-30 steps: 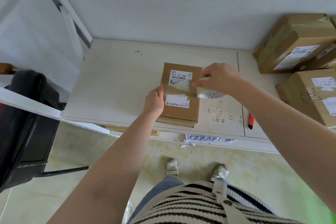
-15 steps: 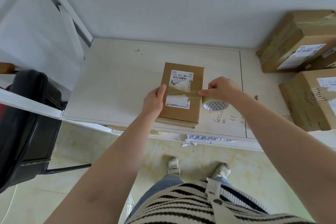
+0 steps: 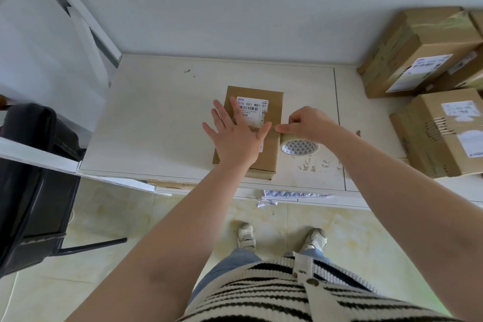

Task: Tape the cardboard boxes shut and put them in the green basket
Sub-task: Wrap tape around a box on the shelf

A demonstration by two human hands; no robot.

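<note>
A small brown cardboard box [image 3: 271, 102] with white labels lies flat on the white table [image 3: 162, 112], near its front edge. My left hand [image 3: 232, 136] rests flat on the box's top, fingers spread, covering the lower label. My right hand [image 3: 308, 125] grips a roll of clear tape [image 3: 299, 146] at the box's right edge. A strip of tape runs from the roll across the box's top. No green basket is in view.
Several larger taped cardboard boxes [image 3: 423, 55] are stacked at the table's right side. A black chair [image 3: 31, 180] stands on the floor to the left. A patterned bag [image 3: 290, 195] hangs below the table's front edge. A white wall lies behind.
My left hand moved from gripping the box's left edge to lying flat on its top. My right hand carried the tape roll rightward and down to the box's right edge.
</note>
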